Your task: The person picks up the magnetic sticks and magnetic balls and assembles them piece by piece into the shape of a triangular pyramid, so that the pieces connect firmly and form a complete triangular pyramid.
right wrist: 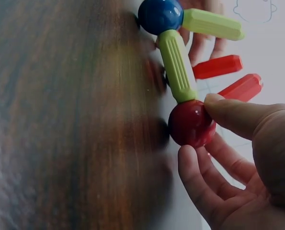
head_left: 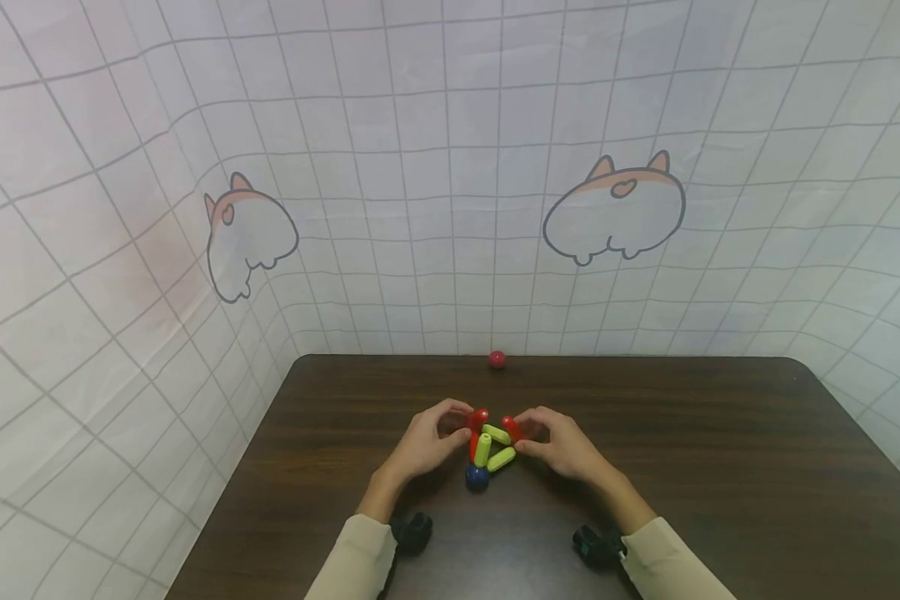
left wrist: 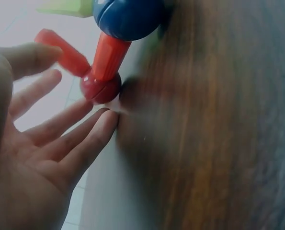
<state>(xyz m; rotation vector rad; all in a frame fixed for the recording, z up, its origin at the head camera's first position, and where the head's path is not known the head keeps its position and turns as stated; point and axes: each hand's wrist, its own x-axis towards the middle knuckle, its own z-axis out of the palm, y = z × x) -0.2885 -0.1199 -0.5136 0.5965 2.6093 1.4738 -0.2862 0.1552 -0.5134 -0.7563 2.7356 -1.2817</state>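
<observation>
A small frame of magnetic sticks and balls stands between both hands. Its blue ball (head_left: 477, 477) faces me, with a red ball (left wrist: 96, 92) at the left corner and another red ball (right wrist: 191, 124) at the right. Red and light green sticks join the balls low down; a green stick (head_left: 483, 450) and two red ones point upward. My left hand (head_left: 426, 439) holds the left red stick (left wrist: 76, 61) with its thumb across it, other fingers spread near the ball below. My right hand (head_left: 562, 446) pinches the right red ball between thumb and fingers.
A loose red ball (head_left: 497, 359) lies at the far edge of the dark wooden table (head_left: 360, 383). Behind it and to the left hangs a white gridded cloth (head_left: 450, 208). Dark wrist cameras (head_left: 598, 547) sit by both sleeves, near the tabletop.
</observation>
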